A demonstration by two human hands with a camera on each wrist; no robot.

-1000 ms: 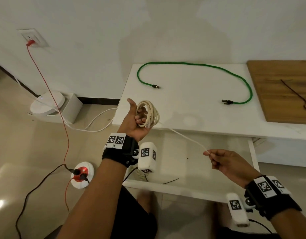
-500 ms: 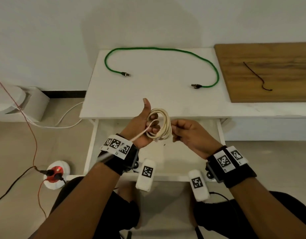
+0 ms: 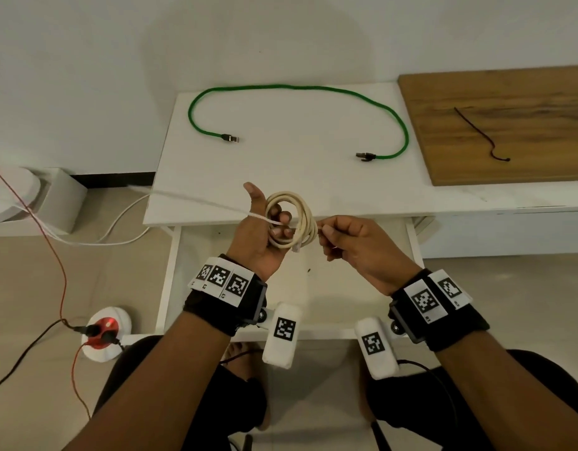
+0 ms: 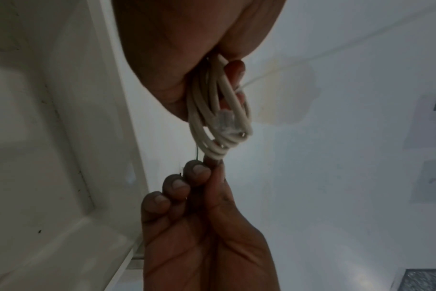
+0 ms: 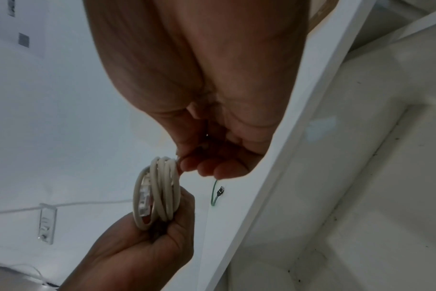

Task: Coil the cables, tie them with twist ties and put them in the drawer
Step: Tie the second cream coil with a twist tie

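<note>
Cream cable coil [image 3: 292,219] sits mid-frame, wrapped round fingers of left hand [image 3: 260,236], which grips it w/ thumb up; clear plug [image 4: 223,120] hangs at coil's lower edge. Right hand [image 3: 356,247], fingers curled, pinches the coil's right side. Below both: open drawer [image 3: 330,297]. Further up, green cable [image 3: 300,89] lies uncoiled on white table [image 3: 281,177]; dark twist tie [image 3: 476,133] on wooden board [image 3: 525,92], upper right.
</note>
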